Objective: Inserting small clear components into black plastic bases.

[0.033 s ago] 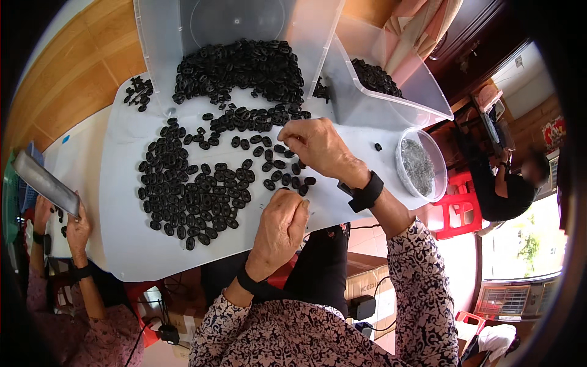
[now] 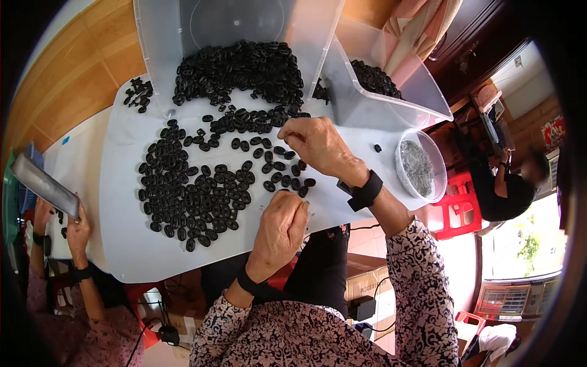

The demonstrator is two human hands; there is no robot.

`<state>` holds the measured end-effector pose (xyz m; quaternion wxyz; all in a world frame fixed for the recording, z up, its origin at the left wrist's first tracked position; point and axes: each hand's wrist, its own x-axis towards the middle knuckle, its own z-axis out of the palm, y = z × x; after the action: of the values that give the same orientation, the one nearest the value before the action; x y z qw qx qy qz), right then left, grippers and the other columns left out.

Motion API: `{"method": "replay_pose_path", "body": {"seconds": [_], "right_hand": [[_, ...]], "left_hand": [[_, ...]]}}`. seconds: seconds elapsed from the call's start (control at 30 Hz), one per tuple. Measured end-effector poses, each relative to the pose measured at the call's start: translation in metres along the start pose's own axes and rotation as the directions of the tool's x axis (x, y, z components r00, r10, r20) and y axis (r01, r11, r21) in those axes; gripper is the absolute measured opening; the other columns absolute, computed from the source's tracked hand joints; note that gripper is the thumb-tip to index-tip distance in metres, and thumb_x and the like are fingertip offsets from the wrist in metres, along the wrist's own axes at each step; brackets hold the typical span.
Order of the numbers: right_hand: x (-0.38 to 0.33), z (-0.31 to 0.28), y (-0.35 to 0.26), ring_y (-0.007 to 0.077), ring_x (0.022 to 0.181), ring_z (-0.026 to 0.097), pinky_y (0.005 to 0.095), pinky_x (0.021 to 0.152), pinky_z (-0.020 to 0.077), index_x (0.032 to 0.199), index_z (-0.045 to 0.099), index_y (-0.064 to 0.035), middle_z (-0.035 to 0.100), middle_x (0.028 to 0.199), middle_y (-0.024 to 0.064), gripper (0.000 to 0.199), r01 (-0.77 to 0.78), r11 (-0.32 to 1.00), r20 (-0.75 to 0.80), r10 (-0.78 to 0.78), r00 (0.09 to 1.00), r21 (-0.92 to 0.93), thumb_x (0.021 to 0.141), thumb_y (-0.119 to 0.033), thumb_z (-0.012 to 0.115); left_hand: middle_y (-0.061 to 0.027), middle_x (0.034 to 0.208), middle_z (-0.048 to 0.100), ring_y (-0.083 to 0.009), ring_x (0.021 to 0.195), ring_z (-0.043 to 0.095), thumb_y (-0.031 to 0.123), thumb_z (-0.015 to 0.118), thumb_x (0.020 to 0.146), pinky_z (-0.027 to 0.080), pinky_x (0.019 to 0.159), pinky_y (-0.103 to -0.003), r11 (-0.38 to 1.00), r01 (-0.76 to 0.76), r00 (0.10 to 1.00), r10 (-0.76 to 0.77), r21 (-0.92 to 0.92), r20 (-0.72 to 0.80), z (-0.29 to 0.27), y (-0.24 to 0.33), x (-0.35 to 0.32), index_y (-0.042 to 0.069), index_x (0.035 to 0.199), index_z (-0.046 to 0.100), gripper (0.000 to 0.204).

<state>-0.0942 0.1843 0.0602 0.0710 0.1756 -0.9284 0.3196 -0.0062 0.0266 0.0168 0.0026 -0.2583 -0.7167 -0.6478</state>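
Right hand (image 2: 318,147) pinches a black oval piece (image 2: 292,136) above the spread; left hand (image 2: 280,231), fingers curled shut, rests just below it.

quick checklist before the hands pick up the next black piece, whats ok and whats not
1. Loose black pieces within reach on the white board: ok, many lie spread beside both hands.
2. Right hand over the pieces: ok, fingers curled down at the upper cluster.
3. Left hand free to take a piece: cannot tell, fingers are closed and may hide something.
4. Round tub of small grey bits near the right wrist: ok, upright at the board's edge.
5. Clear bin of more pieces: ok, tilted beside the board, pieces inside.
6. Stray piece near the tub: not ok, apart from the rest.
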Motion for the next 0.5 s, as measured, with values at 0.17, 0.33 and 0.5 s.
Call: {"method": "replay_pose_path", "body": {"seconds": [0.17, 0.33, 0.5], "right_hand": [[0.016, 0.017, 0.015, 0.0333, 0.07, 0.063, 0.039, 0.066, 0.0512, 0.093, 0.066, -0.001, 0.066, 0.081, 0.0161, 0.017, 0.083, 0.995, -0.112, -0.09, 0.99, -0.061, 0.08, 0.003, 0.056], [0.031, 0.027, 0.012, 0.036, 0.079, 0.062, 0.042, 0.071, 0.0506, 0.098, 0.064, -0.0027, 0.063, 0.091, 0.0154, 0.024, 0.16, 0.976, -0.068, -0.172, 0.983, -0.148, 0.078, 0.005, 0.053], [0.037, 0.023, 0.017, 0.0351, 0.079, 0.062, 0.0417, 0.071, 0.0507, 0.092, 0.065, -0.0018, 0.063, 0.087, 0.0148, 0.021, 0.21, 0.966, 0.023, -0.209, 0.978, -0.149, 0.078, 0.005, 0.052]], "left_hand": [[-0.0158, 0.069, 0.05, -0.0327, 0.072, 0.051, 0.004, 0.054, 0.089, 0.043, 0.065, -0.041, 1.0, -0.008, 1.0, 0.007, -0.014, -0.02, 0.001, 0.003, 0.0, -0.004, 0.075, 0.049, 0.017], [-0.0151, 0.069, 0.051, -0.0339, 0.074, 0.052, 0.004, 0.054, 0.089, 0.043, 0.066, -0.042, 1.0, -0.009, 1.0, 0.009, -0.006, -0.005, 0.001, 0.003, 0.0, -0.003, 0.074, 0.049, 0.017], [-0.0159, 0.07, 0.051, -0.0345, 0.075, 0.052, 0.004, 0.054, 0.089, 0.043, 0.067, -0.043, 1.0, -0.024, 1.0, 0.024, 0.01, 0.003, 0.0, 0.001, 0.0, -0.004, 0.074, 0.049, 0.017]]}}
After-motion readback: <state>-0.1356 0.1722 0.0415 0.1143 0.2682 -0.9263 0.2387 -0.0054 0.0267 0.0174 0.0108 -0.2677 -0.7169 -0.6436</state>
